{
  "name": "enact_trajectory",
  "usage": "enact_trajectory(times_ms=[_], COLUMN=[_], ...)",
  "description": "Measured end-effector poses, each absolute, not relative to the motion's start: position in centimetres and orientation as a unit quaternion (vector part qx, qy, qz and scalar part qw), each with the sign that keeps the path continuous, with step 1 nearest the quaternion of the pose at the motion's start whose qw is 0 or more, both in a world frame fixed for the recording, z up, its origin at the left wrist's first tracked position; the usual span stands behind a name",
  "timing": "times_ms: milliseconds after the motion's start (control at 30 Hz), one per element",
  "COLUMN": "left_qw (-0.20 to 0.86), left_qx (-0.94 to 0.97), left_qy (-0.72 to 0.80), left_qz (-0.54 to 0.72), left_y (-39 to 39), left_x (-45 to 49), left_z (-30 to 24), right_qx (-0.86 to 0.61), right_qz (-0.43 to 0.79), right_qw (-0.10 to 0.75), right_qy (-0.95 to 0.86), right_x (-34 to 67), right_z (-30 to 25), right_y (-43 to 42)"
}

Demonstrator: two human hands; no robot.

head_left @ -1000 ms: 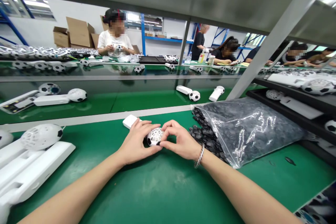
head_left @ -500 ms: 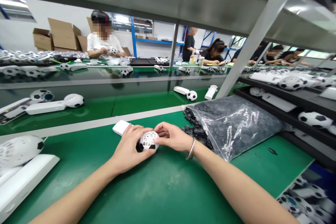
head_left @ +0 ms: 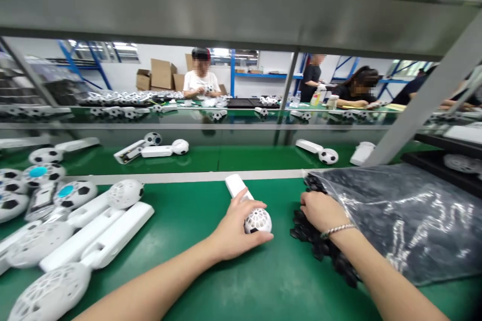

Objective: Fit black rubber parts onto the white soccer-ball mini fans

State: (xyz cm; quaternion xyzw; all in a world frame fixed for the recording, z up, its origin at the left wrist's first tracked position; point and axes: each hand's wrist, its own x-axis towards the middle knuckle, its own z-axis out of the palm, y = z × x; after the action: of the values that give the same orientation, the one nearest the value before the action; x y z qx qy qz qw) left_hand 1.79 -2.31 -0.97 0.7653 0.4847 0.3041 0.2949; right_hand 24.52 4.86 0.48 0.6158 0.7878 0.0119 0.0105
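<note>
Two hands busy: your left hand (head_left: pixel 235 228) was wrapped over the white lattice ball (head_left: pixel 258 221), holding it low at center frame on the green bench (head_left: pixel 211 301), while your right hand (head_left: pixel 320 212) was down in the black pieces (head_left: pixel 307 230), lower right, and I can't tell if it had grabbed any yet.

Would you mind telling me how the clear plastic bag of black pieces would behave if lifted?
The clear plastic bag would probably sag, since it lies slumped. Packed with black pieces, it may feel heavy. Its mouth looks open, with pieces spilled by the right hand, so tilting could spill more.
</note>
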Motion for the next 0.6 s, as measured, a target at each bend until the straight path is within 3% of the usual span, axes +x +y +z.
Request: enact_trajectory(times_ms=[200, 400, 600], left_qw=[0.323, 0.309, 0.311], left_qx=[0.789, 0.779, 0.786], left_qy=[0.409, 0.439, 0.44], left_qz=[0.325, 0.323, 0.302], left_y=[-2.0, -2.0, -1.8], left_x=[1.2, 1.0, 0.7], left_z=[-0.8, -0.9, -0.8], right_qx=[0.6, 0.458, 0.347], right_qz=[0.007, -0.238, -0.395], right_qw=[-0.016, -0.199, -0.243], right_qy=[0.8, 0.833, 0.815], right_x=[24.4, 22.4, 20.4], right_z=[0.5, 2.5, 2.2], right_y=[4.7, 2.0, 0.5])
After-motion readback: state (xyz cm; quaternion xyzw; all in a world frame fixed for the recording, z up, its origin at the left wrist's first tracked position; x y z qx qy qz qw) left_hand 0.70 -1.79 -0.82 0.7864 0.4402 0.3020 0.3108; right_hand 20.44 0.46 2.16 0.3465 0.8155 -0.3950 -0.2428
